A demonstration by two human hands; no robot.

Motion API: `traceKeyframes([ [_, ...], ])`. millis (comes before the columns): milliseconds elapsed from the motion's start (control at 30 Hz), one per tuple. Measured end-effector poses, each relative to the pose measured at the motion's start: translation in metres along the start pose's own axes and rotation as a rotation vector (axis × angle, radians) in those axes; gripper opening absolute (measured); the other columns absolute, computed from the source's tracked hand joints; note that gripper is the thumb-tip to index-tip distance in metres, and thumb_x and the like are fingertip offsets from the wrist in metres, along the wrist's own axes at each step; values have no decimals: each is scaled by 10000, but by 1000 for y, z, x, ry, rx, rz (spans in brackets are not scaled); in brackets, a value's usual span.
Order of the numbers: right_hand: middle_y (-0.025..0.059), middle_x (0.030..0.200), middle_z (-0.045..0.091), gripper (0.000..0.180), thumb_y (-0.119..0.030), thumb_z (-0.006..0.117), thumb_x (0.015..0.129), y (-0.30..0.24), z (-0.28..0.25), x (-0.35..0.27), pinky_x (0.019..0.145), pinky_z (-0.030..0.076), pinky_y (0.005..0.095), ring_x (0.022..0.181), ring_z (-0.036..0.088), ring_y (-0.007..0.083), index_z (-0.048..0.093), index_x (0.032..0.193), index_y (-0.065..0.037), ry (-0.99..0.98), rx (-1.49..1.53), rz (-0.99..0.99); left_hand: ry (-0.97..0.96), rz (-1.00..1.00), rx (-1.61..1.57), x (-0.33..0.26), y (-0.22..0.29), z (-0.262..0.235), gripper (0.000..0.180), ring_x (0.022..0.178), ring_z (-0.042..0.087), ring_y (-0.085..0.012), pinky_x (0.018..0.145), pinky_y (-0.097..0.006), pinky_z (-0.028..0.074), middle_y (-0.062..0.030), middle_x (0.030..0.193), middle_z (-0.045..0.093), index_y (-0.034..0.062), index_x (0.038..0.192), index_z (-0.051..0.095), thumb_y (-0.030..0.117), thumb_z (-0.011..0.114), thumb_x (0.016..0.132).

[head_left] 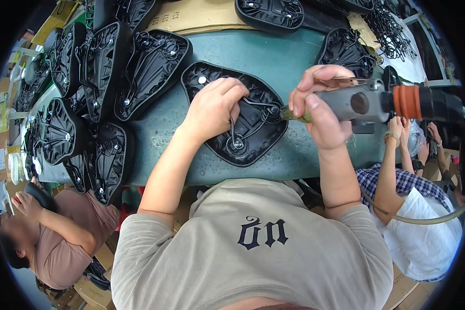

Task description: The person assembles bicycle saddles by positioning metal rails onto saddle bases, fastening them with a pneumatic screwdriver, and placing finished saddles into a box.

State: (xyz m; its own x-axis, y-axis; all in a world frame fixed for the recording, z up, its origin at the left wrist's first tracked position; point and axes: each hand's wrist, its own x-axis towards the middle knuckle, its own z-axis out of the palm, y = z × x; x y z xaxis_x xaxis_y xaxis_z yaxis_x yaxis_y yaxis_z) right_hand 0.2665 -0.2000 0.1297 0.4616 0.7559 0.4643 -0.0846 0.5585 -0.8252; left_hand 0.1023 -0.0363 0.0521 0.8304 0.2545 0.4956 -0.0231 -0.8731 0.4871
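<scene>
A black bicycle saddle (258, 142) lies upside down on the green table before me, its underside and bent metal rails showing. My left hand (217, 108) is closed on the saddle's rail, with its fingers curled down over it. In my right hand (325, 113) is a grey power screwdriver (359, 103) with an orange band, held sideways. Its tip, wrapped in something yellowish-green, points left at the right-hand end of the saddle, close to the rail's fastening. Whether the tip touches a screw I cannot tell.
Several upturned saddles (152, 72) are piled at the left, with others along the back. Flattened cardboard (201, 15) lies at the far edge. A hose (416, 221) curves at the lower right. One co-worker (67, 227) sits left; others (413, 222) work at the right.
</scene>
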Motion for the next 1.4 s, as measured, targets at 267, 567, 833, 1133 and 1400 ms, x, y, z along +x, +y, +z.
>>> traceKeyframes([
  [267,156,948,603,250,121,575,895,17,-8,-3,599,545,339,640,605,176,499,1095,-7,-32,-5,-39,-16,3,16,0,-1,1,307,1000,649,-309,879,-425,534,-97,1038,668,44,1015,660,-28,672,717],
  [567,209,1141,546,424,-48,546,912,-71,5,2,675,522,390,657,580,177,478,1328,0,-204,-90,-221,220,-270,161,-12,29,16,297,962,616,-379,868,-454,511,-158,1003,638,10,1043,641,-51,673,754],
  [833,201,1059,567,407,-20,570,915,-49,12,-1,685,527,398,654,589,185,477,1311,-2,-167,-147,-138,246,-289,294,-18,46,8,473,1094,564,-408,958,-459,468,-206,1176,600,-12,1128,585,46,763,694],
  [1133,158,1028,606,396,116,625,846,0,4,-7,672,556,276,730,629,147,500,1196,-21,-244,-170,-48,220,-355,165,-27,34,19,424,1130,608,-407,991,-478,491,-226,1251,593,-11,1128,578,62,730,739],
  [1400,156,884,612,176,6,648,894,8,0,-5,615,511,400,639,600,222,527,1017,-28,-165,-60,10,240,-372,168,-26,33,19,414,1101,615,-396,955,-458,508,-193,1230,605,0,1126,564,49,733,752],
])
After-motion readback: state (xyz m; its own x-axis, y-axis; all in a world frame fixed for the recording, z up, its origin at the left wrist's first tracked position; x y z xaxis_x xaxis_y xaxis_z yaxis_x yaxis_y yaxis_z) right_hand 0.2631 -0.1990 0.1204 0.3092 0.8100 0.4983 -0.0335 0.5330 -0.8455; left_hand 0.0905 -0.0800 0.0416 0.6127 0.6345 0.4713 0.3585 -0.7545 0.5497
